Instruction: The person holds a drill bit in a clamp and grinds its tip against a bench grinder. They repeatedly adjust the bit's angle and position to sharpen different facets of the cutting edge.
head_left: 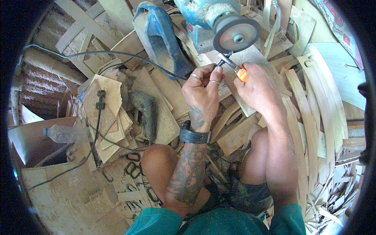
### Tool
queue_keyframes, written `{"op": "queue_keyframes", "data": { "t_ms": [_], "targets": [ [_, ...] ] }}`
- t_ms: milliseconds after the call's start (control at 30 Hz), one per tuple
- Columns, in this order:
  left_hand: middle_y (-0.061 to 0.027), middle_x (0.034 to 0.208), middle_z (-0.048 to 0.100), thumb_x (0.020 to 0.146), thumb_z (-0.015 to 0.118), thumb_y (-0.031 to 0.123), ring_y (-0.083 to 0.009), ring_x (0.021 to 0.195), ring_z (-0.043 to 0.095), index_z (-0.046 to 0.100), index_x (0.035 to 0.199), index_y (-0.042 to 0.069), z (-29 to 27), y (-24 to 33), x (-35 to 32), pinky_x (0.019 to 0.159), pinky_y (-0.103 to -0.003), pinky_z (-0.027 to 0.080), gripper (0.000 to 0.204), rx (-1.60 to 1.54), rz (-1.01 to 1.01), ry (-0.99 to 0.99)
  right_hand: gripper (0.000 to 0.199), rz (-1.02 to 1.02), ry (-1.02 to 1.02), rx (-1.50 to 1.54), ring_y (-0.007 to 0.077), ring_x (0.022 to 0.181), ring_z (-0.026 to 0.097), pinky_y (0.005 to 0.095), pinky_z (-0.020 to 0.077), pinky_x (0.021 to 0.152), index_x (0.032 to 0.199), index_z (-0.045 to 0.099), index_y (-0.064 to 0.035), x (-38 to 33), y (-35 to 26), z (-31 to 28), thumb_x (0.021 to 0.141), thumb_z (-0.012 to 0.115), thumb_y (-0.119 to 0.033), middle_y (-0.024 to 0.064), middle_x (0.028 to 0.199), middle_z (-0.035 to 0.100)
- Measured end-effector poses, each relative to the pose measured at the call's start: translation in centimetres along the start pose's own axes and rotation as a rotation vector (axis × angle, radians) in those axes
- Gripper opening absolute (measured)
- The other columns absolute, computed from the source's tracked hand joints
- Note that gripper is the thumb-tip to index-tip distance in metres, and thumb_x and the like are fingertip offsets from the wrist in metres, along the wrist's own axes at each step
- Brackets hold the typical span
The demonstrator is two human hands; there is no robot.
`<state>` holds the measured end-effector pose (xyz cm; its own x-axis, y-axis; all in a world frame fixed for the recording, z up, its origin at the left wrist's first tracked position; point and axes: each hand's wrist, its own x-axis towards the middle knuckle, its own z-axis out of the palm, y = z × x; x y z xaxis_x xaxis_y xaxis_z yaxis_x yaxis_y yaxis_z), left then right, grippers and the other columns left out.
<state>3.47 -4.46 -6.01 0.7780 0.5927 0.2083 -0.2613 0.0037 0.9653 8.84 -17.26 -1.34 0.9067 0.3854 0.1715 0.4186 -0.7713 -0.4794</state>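
My left hand (201,92), with rings and a black wristwatch (194,135), pinches a small dark rod-like piece (222,61) between thumb and fingers. My right hand (256,88) is closed around the orange handle of a metal-shafted tool (242,74); its exact kind is not clear. The tool's metal end crosses the dark piece and looks in contact with it. Just above both hands stands a blue bench grinder (207,15) with a round wheel (237,34). The dark piece's tip lies near the wheel's lower edge; whether they touch cannot be told.
Left of the grinder is a dusty blue machine part (158,37). A dark power tool (143,113) lies by stacked wood sheets (107,113). Cables (98,133), a plastic bottle (64,134) and dark metal links (133,169) are at left. Curved wood strips (299,117) lie along the right.
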Motion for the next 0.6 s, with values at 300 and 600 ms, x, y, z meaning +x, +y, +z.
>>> {"op": "queue_keyframes", "data": {
  "t_ms": [300, 600],
  "targets": [
    [-0.0081, 0.086, 0.073, 0.094, 0.07, 0.011, -0.0111, 0.078, 0.068, 0.069, 0.101, -0.005, -0.17, -0.12, 0.16, 0.071, -0.025, 0.054, 0.018, 0.03, 0.015, -0.004, 0.026, -0.001, -0.001, -0.001, 0.0447, 0.089, 0.066, 0.0514, 0.051, 0.08, 0.098, 0.065, 0.006, 0.1, 0.03, 0.05, 0.083, 0.063, -0.015, 0.0296, 0.09, 0.066],
    [-0.0067, 0.085, 0.073, 0.093, 0.071, 0.012, -0.0091, 0.078, 0.067, 0.07, 0.099, -0.005, -0.19, -0.4, -0.03, 0.071, -0.024, 0.053, 0.018, 0.021, 0.001, -0.011, 0.026, 0.013, -0.034, -0.009, 0.0446, 0.091, 0.064, 0.0512, 0.0502, 0.081, 0.098, 0.064, 0.0049, 0.16, 0.08, -0.18, 0.083, 0.064, -0.016, 0.029, 0.092, 0.066]
  ]
}}
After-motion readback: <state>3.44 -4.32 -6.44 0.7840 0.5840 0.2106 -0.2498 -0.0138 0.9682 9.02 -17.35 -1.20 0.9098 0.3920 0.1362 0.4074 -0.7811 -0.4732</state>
